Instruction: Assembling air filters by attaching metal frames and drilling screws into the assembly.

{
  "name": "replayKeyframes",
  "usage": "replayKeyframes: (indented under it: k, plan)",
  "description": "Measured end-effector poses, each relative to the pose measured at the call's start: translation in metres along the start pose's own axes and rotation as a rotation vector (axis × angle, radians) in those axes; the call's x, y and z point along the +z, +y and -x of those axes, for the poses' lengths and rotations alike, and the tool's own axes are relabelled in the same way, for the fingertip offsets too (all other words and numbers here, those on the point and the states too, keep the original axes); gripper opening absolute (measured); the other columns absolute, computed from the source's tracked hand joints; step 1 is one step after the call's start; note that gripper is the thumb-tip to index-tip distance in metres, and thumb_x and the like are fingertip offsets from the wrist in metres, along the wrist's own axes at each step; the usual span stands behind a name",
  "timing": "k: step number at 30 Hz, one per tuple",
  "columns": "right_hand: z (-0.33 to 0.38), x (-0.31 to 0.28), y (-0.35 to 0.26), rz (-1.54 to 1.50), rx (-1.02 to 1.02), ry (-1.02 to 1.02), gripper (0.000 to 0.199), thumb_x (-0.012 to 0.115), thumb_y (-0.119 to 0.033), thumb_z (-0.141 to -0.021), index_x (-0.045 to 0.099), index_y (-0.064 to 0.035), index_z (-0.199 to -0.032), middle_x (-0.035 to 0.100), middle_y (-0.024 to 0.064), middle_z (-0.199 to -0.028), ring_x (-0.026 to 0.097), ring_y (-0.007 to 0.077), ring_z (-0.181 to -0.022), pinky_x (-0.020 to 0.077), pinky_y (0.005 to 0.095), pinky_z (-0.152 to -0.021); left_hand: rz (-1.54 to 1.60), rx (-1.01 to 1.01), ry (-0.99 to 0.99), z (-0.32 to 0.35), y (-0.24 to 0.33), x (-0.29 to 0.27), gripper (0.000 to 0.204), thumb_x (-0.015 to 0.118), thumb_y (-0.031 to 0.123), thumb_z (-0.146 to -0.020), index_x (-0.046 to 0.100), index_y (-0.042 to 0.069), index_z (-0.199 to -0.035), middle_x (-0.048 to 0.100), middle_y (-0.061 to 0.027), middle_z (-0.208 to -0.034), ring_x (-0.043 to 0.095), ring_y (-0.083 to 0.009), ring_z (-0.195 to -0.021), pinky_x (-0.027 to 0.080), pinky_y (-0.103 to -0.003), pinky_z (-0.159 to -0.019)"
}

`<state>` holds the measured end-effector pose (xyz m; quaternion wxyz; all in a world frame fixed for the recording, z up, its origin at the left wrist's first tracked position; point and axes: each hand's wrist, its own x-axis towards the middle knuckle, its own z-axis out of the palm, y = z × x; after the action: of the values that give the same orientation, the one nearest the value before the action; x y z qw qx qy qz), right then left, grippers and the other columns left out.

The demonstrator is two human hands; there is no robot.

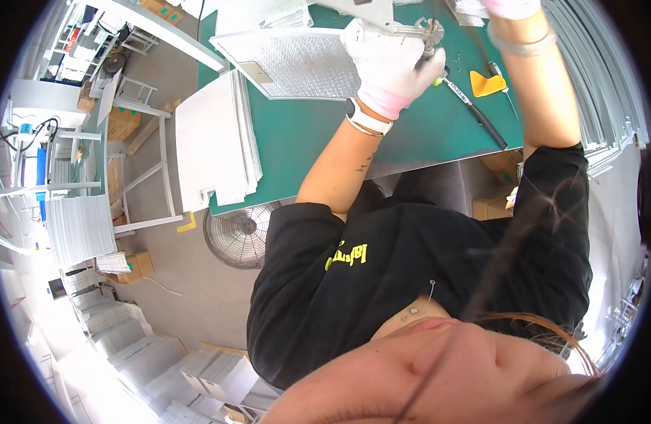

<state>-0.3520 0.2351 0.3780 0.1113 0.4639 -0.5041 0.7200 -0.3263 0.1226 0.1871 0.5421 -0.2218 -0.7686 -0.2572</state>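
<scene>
My left hand (388, 62), in a white glove with a pink cuff, is at the far part of the green table, its fingers curled at a silver metal fitting (430, 32). A pale metal bar (368, 10) extends just above the glove at the picture's top. My right hand (513, 7), also gloved, is cut off by the top edge, so its fingers are hidden. Left of my left hand lies a framed panel (297, 63) with a bubbly silvery surface. A black-handled tool (477, 116) and a yellow scraper (487, 84) lie to the right, below my right forearm.
A stack of white panels (216, 138) lies on the green table's (283, 152) left end. A floor fan (246, 230) stands below that corner. Long metal strips (605, 92) are piled at the right. White racks (138, 177) and cardboard boxes (124, 124) stand at the left.
</scene>
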Motion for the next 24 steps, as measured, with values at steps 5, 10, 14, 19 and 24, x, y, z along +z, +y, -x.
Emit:
replayKeyframes:
  k: [5, 10, 14, 19, 24]
  plan:
    - [-0.007, 0.014, 0.021, -0.138, 0.064, -0.028, 0.034, 0.056, -0.043, -0.104, 0.063, -0.0093, -0.104, 0.065, 0.0008, -0.080, 0.057, 0.0070, -0.063, 0.0431, 0.0190, -0.052, -0.061, 0.052, -0.003, -0.003, -0.006, -0.012, 0.020, 0.078, 0.031, -0.069, 0.062, 0.019, -0.066, 0.058, 0.0015, -0.063, 0.057, -0.0244, -0.059, 0.038, -0.042, -0.066]
    - [-0.005, 0.011, 0.008, -0.307, 0.120, -0.083, 0.033, 0.054, -0.040, -0.105, 0.059, -0.0085, -0.110, 0.057, 0.0017, -0.074, 0.052, 0.0067, -0.059, 0.0386, 0.0174, -0.048, 0.117, -0.007, -0.080, 0.000, 0.005, 0.002, 0.018, 0.076, 0.032, -0.072, 0.075, 0.019, -0.083, 0.062, 0.0016, -0.069, 0.060, -0.0232, -0.069, 0.042, -0.043, -0.068]
    - [-0.011, 0.011, 0.024, -0.308, 0.091, -0.188, 0.028, 0.053, -0.037, -0.105, 0.057, -0.0094, -0.103, 0.058, 0.0034, -0.075, 0.049, 0.0068, -0.056, 0.0354, 0.0186, -0.046, 0.083, 0.076, 0.027, -0.001, -0.004, 0.001, 0.021, 0.079, 0.024, -0.070, 0.075, 0.013, -0.087, 0.062, -0.0008, -0.075, 0.061, -0.0208, -0.069, 0.047, -0.036, -0.056]
    - [-0.011, 0.016, 0.027, -0.461, 0.122, -0.224, 0.030, 0.053, -0.038, -0.105, 0.059, -0.0088, -0.106, 0.060, 0.0039, -0.077, 0.047, 0.0067, -0.054, 0.0364, 0.0182, -0.047, 0.116, 0.043, -0.037, -0.003, -0.002, -0.004, 0.016, 0.078, 0.024, -0.071, 0.071, 0.013, -0.080, 0.062, -0.0024, -0.076, 0.061, -0.0223, -0.069, 0.048, -0.038, -0.059]
    - [-0.011, 0.014, 0.036, -0.644, 0.234, -0.118, 0.039, 0.052, -0.041, -0.105, 0.060, -0.0068, -0.122, 0.059, 0.0039, -0.079, 0.048, 0.0069, -0.055, 0.0387, 0.0170, -0.049, 0.103, 0.019, -0.081, -0.009, 0.005, -0.008, 0.016, 0.078, 0.024, -0.073, 0.067, 0.013, -0.074, 0.060, -0.0021, -0.073, 0.060, -0.0236, -0.071, 0.049, -0.038, -0.062]
